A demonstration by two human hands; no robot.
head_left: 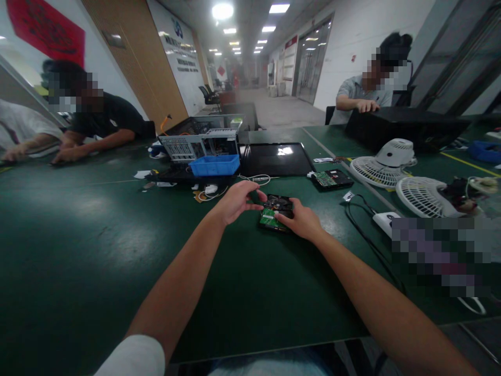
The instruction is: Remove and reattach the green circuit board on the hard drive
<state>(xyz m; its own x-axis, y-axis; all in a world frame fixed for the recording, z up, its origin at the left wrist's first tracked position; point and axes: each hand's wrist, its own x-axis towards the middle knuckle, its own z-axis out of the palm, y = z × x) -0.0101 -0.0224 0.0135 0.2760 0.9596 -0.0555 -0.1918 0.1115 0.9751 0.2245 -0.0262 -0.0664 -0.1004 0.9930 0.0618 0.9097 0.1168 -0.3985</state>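
A hard drive with a green circuit board (270, 219) lies on the dark green table, slightly right of the middle of the view. On its right side, my right hand (303, 220) grips the edge, with the thumb over the board. My left hand (240, 201) is at the drive's upper left, fingers curled together around a small dark object that I cannot make out. A second drive with a green board (332, 179) rests farther back to the right, touched by neither hand.
Behind my hands are a blue bin (215, 165), an open metal computer case (195, 143) and a black flat panel (277, 159). White fan parts (381, 167), a power strip (385, 222) and cables lie right. People sit across at both sides, one touching a black case (403, 128).
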